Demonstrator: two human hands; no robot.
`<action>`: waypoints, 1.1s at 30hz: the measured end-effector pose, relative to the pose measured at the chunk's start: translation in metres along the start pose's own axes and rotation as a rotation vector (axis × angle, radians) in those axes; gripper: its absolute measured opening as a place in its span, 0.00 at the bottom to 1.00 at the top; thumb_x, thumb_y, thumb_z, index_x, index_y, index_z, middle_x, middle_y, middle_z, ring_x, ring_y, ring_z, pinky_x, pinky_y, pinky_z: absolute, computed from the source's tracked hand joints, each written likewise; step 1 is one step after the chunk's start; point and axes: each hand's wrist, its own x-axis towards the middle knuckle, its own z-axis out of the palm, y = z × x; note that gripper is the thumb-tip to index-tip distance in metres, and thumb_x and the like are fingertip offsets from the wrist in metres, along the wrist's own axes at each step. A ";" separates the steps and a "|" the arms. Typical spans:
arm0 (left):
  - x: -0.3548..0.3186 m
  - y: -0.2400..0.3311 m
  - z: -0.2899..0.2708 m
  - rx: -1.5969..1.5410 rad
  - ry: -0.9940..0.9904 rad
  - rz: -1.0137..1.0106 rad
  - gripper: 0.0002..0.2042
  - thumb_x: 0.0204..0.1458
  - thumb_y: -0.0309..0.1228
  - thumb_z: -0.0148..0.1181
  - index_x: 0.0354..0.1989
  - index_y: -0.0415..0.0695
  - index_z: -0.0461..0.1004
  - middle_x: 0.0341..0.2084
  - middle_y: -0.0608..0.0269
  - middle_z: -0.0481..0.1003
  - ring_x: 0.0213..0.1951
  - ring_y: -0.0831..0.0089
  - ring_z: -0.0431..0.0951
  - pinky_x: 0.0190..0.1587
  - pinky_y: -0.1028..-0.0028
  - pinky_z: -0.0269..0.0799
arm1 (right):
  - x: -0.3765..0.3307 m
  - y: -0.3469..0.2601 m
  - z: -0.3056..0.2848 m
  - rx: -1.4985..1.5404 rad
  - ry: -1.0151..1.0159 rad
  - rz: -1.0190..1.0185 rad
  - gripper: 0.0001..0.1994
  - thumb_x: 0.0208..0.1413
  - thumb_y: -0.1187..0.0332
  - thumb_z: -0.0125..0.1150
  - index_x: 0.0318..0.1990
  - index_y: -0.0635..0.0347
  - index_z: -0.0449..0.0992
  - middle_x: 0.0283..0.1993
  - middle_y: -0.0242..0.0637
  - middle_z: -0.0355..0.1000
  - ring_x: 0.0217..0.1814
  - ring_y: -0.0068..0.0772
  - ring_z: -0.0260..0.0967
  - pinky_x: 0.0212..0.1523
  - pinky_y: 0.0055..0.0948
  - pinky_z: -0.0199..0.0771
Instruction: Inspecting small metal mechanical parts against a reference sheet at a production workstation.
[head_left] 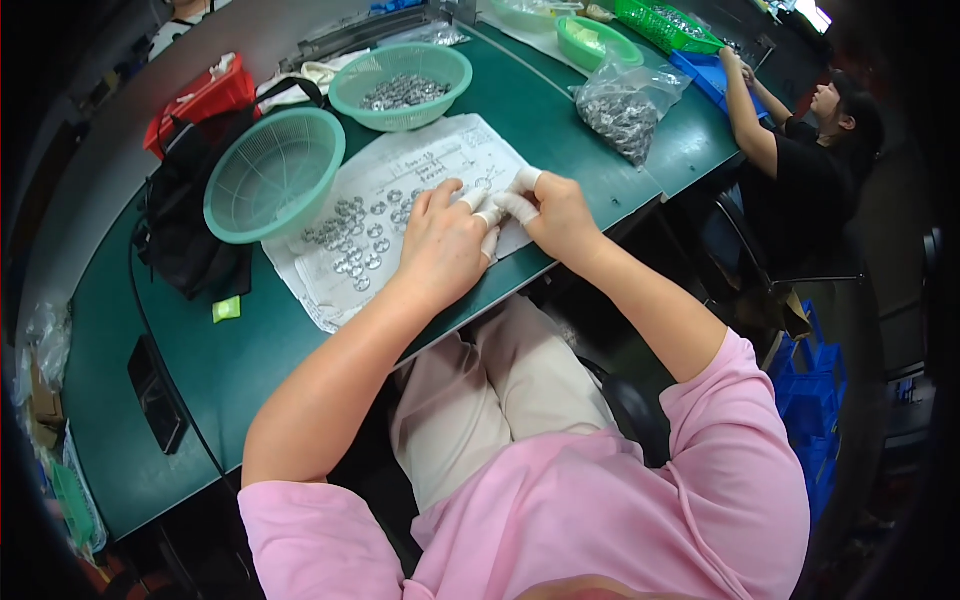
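Observation:
White covers wrap several fingertips on both of my hands, which meet above the right part of a printed paper sheet (318,283). The thumb and fingers of my left hand (440,243) are closed against those of my right hand (562,218), which pinch at the same spot. Whatever lies between the fingertips is hidden. Left of my left hand, several small shiny round metal pieces (362,250) are spread over the paper, packed closer together at the left side. Beyond the sheet, a green colander (458,72) holds a heap of small metal pieces.
Another green colander (222,205) tilts beside a black bag (165,235). A red basket (243,85) stands behind. On the green table (110,420) lie a dark phone (157,395) and a yellow-green packet (227,308). A clear bag of metal pieces (625,115) sits nearer a seated co-worker (800,190).

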 end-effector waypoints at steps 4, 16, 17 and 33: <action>0.003 -0.002 -0.006 0.008 -0.070 -0.017 0.11 0.48 0.32 0.56 0.40 0.46 0.79 0.40 0.58 0.76 0.53 0.53 0.66 0.55 0.58 0.59 | 0.005 -0.003 0.003 -0.031 0.036 -0.042 0.08 0.50 0.71 0.64 0.29 0.67 0.73 0.24 0.41 0.72 0.23 0.28 0.68 0.26 0.27 0.69; 0.005 0.000 -0.006 0.011 -0.092 -0.031 0.11 0.49 0.32 0.56 0.40 0.46 0.78 0.41 0.60 0.76 0.54 0.54 0.66 0.55 0.58 0.60 | 0.004 -0.003 0.005 0.007 0.069 -0.014 0.07 0.47 0.71 0.63 0.28 0.65 0.72 0.26 0.50 0.71 0.28 0.49 0.70 0.28 0.37 0.69; 0.005 0.001 -0.007 0.010 -0.108 -0.037 0.11 0.49 0.32 0.56 0.40 0.46 0.78 0.41 0.60 0.76 0.54 0.54 0.66 0.55 0.58 0.60 | 0.005 -0.004 0.005 -0.006 0.077 -0.024 0.08 0.47 0.70 0.63 0.27 0.65 0.72 0.26 0.49 0.71 0.28 0.49 0.70 0.28 0.38 0.69; 0.000 0.000 -0.005 -0.044 0.004 -0.029 0.11 0.48 0.32 0.57 0.39 0.46 0.78 0.41 0.57 0.76 0.53 0.53 0.66 0.55 0.57 0.60 | -0.001 -0.009 0.006 0.117 0.091 0.085 0.08 0.50 0.69 0.63 0.27 0.65 0.72 0.23 0.43 0.71 0.26 0.39 0.71 0.27 0.35 0.70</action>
